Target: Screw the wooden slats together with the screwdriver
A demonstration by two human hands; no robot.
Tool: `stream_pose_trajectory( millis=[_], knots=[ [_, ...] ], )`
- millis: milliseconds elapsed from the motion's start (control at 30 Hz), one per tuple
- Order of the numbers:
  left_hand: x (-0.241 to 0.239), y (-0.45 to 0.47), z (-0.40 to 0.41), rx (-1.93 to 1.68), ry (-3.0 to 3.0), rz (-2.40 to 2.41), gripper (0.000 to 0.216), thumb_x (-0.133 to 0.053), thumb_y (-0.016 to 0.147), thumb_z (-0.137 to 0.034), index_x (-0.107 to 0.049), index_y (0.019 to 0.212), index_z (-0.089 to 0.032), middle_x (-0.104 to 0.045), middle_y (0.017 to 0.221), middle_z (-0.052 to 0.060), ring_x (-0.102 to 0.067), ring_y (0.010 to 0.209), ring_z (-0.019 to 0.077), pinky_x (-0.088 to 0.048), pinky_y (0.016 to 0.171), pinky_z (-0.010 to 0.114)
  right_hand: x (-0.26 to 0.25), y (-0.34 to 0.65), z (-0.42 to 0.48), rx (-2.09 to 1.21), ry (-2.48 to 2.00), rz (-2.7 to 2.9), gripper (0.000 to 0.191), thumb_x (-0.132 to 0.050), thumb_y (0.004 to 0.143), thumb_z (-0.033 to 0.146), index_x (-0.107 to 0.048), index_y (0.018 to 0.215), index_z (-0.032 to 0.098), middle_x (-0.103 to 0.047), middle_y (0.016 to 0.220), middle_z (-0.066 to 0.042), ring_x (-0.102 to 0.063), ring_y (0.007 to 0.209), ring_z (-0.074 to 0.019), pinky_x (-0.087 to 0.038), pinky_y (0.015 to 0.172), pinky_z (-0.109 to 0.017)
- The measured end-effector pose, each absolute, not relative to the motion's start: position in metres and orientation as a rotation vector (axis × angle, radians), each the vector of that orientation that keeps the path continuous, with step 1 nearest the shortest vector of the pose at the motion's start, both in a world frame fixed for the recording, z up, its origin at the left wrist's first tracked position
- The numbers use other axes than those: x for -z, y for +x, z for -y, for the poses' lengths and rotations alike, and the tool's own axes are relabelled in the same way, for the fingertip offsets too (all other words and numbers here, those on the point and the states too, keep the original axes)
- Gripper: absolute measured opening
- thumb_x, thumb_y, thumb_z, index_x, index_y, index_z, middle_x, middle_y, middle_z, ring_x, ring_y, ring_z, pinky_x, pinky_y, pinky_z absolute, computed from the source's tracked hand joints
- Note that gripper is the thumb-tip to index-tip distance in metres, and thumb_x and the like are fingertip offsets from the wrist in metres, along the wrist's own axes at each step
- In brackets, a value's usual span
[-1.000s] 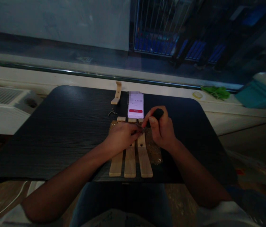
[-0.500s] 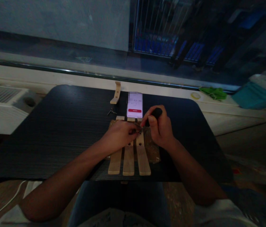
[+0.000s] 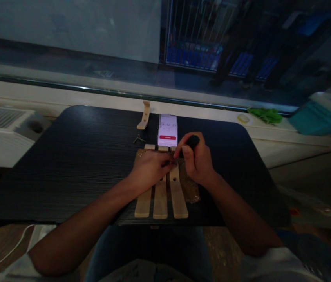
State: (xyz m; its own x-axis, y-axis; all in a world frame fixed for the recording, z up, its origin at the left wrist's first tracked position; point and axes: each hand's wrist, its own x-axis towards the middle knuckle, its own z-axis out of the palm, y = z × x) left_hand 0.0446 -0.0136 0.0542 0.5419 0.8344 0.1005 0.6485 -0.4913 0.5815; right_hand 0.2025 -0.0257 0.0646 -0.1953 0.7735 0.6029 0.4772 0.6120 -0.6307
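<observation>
My right hand (image 3: pixel 200 162) is wrapped round the black handle of a screwdriver (image 3: pixel 194 141), held slanting with its lower end towards my left fingertips. The fingers of my left hand (image 3: pixel 149 168) are pinched together at that spot; whatever is between them is hidden. Both hands are over the far part of the right wooden piece (image 3: pixel 179 199), which has a hole in it. Beside it lie the middle wooden piece (image 3: pixel 160 201) and the left wooden piece (image 3: pixel 143 203), partly covered by my left hand. Under all three is a brown, shiny flat slab (image 3: pixel 192 190).
A lit phone (image 3: pixel 167 131) lies just beyond the wooden pieces. Left of it are several screws (image 3: pixel 138 139) and a bent wooden piece (image 3: pixel 145 117) with holes. On the windowsill sit green leaves (image 3: pixel 265 115) and a teal container (image 3: pixel 315 117). A radiator (image 3: pixel 6 121) stands left of the black table (image 3: pixel 65 168).
My right hand and the screwdriver handle have shifted very slightly left, with a small turn of the grip. My left fingers have moved slightly, still pinched at the same spot.
</observation>
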Motion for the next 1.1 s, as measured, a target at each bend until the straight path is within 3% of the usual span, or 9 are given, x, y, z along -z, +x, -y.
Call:
stream_pose_trajectory(
  millis=[1100],
  knots=[
    [-0.054, 0.0475, 0.0127, -0.397, 2.306, -1.264, 0.016, -0.061, 0.085, -0.022, -0.075, 0.081, -0.016, -0.067, 0.063, 0.004, -0.059, 0.057, 0.0158, -0.042, 0.059, 0.028, -0.0619, 0.1999, 0.0257, -0.369, -1.118, 1.851, 0.01, -0.043, 0.089, 0.033, -0.042, 0.092, 0.024, -0.06, 0.061, 0.003, -0.058, 0.052, -0.0131, -0.043, 0.053, -0.028]
  ],
)
